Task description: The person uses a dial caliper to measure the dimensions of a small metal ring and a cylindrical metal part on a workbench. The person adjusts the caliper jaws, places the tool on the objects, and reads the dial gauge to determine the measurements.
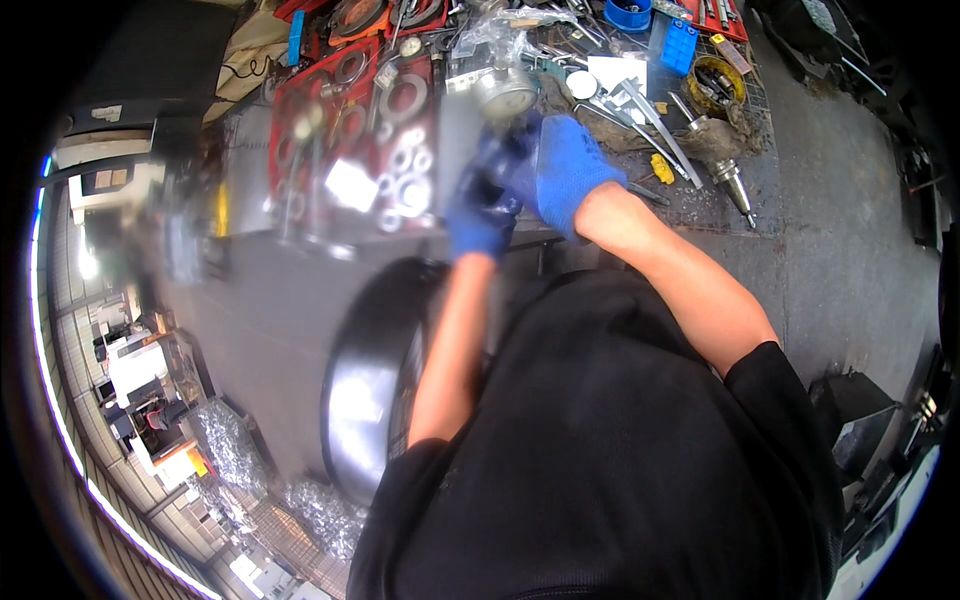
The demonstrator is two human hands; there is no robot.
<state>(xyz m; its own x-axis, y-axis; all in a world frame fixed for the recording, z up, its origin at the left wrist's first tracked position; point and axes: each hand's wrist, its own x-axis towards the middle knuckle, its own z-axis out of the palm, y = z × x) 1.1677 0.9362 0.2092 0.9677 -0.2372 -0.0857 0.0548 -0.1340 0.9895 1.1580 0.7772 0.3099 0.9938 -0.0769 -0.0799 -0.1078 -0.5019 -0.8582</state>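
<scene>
Both of my hands wear blue work gloves with dark palms and meet over the front of the workbench. My right hand (pixel 565 172) is closed, fingers curled inward, just under a round dial gauge (pixel 505 96) with a pale face, and appears to grip it. Lower and to the left, my left hand (pixel 484 208) is blurred by motion; its fingers look wrapped round something dark against the right hand, which I cannot make out. The gauge's lower part is hidden behind the gloves. Right of the hands lie a metal caliper (pixel 662 132) and a small yellow piece (pixel 662 168).
Red trays (pixel 335 95) with metal rings cover the bench's left side. At its right are a yellow tub (pixel 742 98), a blue tub (pixel 628 14) and a tapered tool holder (pixel 735 185). A black drum-like object (pixel 362 385) stands below my left forearm.
</scene>
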